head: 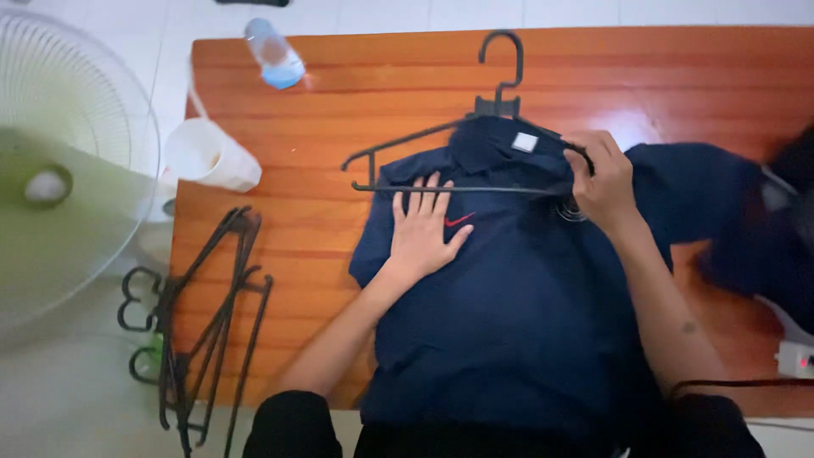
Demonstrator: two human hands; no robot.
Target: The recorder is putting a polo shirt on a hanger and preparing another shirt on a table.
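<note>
A dark navy polo shirt [517,322] lies flat on the orange wooden table [339,110], collar toward the far edge. A black plastic hanger [500,93] rests at the collar, its hook pointing away and its left arm and bar showing outside the shirt. My left hand [422,229] lies flat with fingers spread on the shirt's chest, beside a small red logo. My right hand [604,180] grips the hanger's right end at the shirt's shoulder.
Several black hangers [203,322] lie stacked at the table's left edge. A white cup [208,155] and a clear bottle [273,55] sit at the far left. A white fan [59,170] stands left of the table. More dark clothing [763,229] lies at the right, with a white power strip [795,358].
</note>
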